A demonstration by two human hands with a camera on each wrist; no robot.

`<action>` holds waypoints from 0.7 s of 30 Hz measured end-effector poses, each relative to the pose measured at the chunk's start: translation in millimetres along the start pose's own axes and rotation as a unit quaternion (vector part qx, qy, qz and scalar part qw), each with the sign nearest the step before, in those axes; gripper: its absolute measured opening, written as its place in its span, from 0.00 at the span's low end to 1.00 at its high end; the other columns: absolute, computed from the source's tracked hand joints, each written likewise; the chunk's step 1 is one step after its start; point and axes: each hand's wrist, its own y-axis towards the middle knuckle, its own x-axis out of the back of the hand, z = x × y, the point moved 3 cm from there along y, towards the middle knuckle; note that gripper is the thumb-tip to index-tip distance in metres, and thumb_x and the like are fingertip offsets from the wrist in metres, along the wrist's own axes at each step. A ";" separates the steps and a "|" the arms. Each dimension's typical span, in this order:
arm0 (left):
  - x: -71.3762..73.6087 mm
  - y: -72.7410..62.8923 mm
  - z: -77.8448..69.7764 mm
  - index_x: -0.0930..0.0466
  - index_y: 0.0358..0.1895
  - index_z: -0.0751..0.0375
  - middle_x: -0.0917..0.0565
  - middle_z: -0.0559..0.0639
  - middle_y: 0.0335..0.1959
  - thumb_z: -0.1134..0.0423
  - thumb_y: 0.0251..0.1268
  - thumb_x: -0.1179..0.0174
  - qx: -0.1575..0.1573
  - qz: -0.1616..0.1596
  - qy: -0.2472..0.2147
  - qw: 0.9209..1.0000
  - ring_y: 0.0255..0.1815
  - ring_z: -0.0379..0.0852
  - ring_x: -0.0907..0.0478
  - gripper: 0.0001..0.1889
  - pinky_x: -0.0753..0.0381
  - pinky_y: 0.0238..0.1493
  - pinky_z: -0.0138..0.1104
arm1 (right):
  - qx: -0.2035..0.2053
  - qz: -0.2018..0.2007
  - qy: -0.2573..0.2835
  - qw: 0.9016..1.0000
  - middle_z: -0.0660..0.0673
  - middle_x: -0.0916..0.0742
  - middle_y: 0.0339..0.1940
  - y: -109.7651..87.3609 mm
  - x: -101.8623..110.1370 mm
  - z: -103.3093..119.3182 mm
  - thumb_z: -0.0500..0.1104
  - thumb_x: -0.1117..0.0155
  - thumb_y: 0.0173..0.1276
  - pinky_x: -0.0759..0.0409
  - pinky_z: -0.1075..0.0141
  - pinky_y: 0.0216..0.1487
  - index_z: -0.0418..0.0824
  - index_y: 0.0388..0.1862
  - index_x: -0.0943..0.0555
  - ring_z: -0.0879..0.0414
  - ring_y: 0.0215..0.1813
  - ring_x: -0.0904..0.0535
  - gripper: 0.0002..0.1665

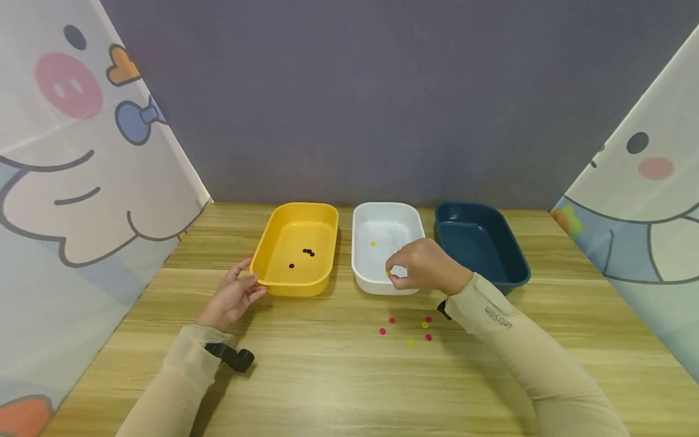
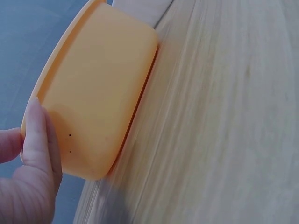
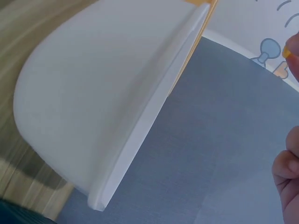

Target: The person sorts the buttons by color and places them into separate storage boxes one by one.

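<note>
My left hand [image 1: 232,297] grips the near left corner of the yellow tray [image 1: 292,284], thumb over the rim and fingers against the outer wall. Several black buttons [image 1: 292,266] lie on that tray's floor. Above the near right part of the white tray [image 1: 360,276], my right hand [image 1: 428,264] pinches a small yellow button [image 3: 286,52] between thumb and index finger. Another yellow button [image 1: 373,244] rests inside the white tray. On the table in front are several pink buttons [image 1: 383,331] and two yellow buttons [image 1: 411,342].
A dark blue tray [image 1: 513,267] stands to the right of the white one, partly behind my right forearm. The three trays form a row on the wooden table [image 1: 327,376], before a grey back wall [image 1: 371,109]. Cartoon-printed panels [image 1: 65,182] flank both sides.
</note>
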 end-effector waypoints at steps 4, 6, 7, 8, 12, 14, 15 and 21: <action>-0.2 0.7 1.5 0.66 0.77 0.58 0.25 0.54 0.36 0.72 0.75 0.59 -0.003 -0.002 0.008 1.000 0.26 0.39 0.20 0.34 0.16 0.35 0.26 | -0.009 0.026 -0.002 1.000 0.52 0.16 0.18 1.6 -1.1 -3.9 0.38 0.28 0.47 0.30 0.71 0.18 0.44 0.26 0.16 0.63 0.17 0.31 0.05; -0.2 1.2 1.9 0.66 0.77 0.58 0.25 0.53 0.37 0.72 0.76 0.59 -0.004 -0.004 0.013 1.000 0.27 0.39 0.20 0.34 0.16 0.35 0.26 | -0.015 0.036 0.000 0.999 0.52 0.17 0.18 3.1 -2.0 -6.1 0.38 0.28 0.48 0.31 0.72 0.18 0.43 0.26 0.16 0.64 0.17 0.33 0.06; 0.1 0.8 2.0 0.66 0.77 0.58 0.25 0.53 0.37 0.72 0.76 0.59 -0.005 -0.004 0.014 1.000 0.27 0.39 0.21 0.34 0.16 0.35 0.26 | -0.018 0.040 0.003 0.999 0.52 0.16 0.18 4.4 -2.9 -7.2 0.38 0.28 0.48 0.31 0.73 0.19 0.43 0.27 0.16 0.64 0.16 0.33 0.06; 0.2 0.5 2.0 0.66 0.77 0.58 0.25 0.53 0.36 0.72 0.76 0.59 -0.005 -0.005 0.015 1.000 0.27 0.39 0.21 0.34 0.16 0.35 0.26 | -0.022 0.045 0.004 0.999 0.52 0.17 0.18 5.5 -3.7 -8.1 0.37 0.29 0.48 0.32 0.73 0.19 0.43 0.27 0.16 0.64 0.16 0.34 0.06; -1.0 -1.0 2.2 0.66 0.77 0.59 0.24 0.52 0.34 0.72 0.76 0.59 -0.009 -0.003 0.017 1.000 0.27 0.39 0.20 0.34 0.16 0.36 0.26 | -0.035 0.070 -0.004 0.997 0.53 0.19 0.15 8.9 -7.2 -12.1 0.38 0.31 0.50 0.33 0.74 0.18 0.42 0.28 0.16 0.64 0.16 0.36 0.05; -1.7 -1.1 2.5 0.66 0.77 0.61 0.24 0.52 0.35 0.72 0.76 0.60 -0.013 0.000 0.019 1.000 0.27 0.38 0.20 0.33 0.16 0.36 0.26 | -0.040 0.081 -0.011 0.996 0.53 0.20 0.13 9.6 -8.1 -13.8 0.38 0.31 0.51 0.35 0.73 0.18 0.42 0.29 0.17 0.65 0.15 0.37 0.05; -2.0 -1.0 2.6 0.66 0.77 0.61 0.24 0.52 0.35 0.72 0.76 0.60 -0.015 0.003 0.020 1.000 0.28 0.38 0.20 0.33 0.16 0.36 0.26 | -0.042 0.083 -0.014 0.996 0.54 0.21 0.12 9.9 -8.5 -14.8 0.38 0.31 0.51 0.35 0.73 0.17 0.42 0.29 0.17 0.65 0.15 0.38 0.05; -2.0 0.4 3.1 0.66 0.77 0.61 0.23 0.52 0.36 0.73 0.76 0.61 -0.020 0.014 0.013 1.000 0.29 0.38 0.20 0.33 0.17 0.38 0.25 | -0.048 0.064 -0.013 0.997 0.54 0.21 0.12 13.5 -10.5 -22.3 0.37 0.31 0.51 0.36 0.72 0.16 0.43 0.29 0.16 0.66 0.15 0.39 0.04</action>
